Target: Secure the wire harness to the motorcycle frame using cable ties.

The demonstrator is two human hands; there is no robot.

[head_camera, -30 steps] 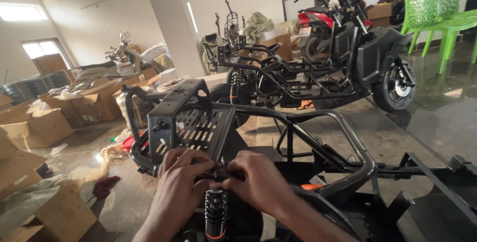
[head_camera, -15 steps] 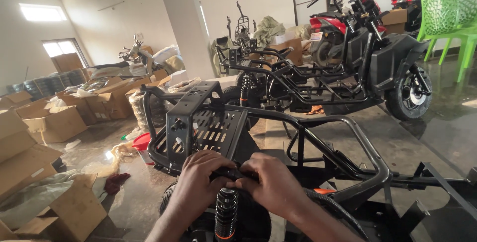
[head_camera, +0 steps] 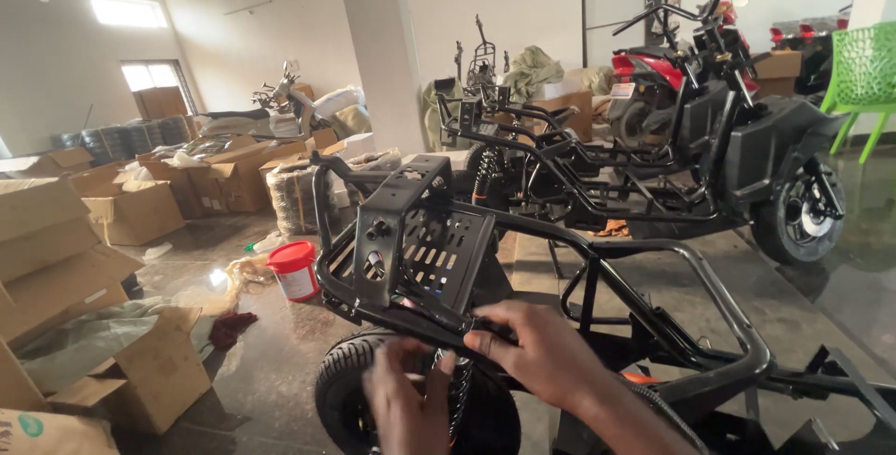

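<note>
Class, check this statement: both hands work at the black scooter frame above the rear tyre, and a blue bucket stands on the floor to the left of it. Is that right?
Not quite: the bucket is red with a white band, not blue. The head view shows it on the floor left of the black scooter frame. The rest holds: the left hand and right hand are both at the frame above the rear tyre.

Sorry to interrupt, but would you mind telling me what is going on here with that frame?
A person is working bare-handed at the rear of a black scooter frame. The right hand grips the lower edge of the slotted rear rack, and the left hand is at the coiled shock spring above the rear tyre. Open cardboard boxes and a red bucket sit nearby.
</note>
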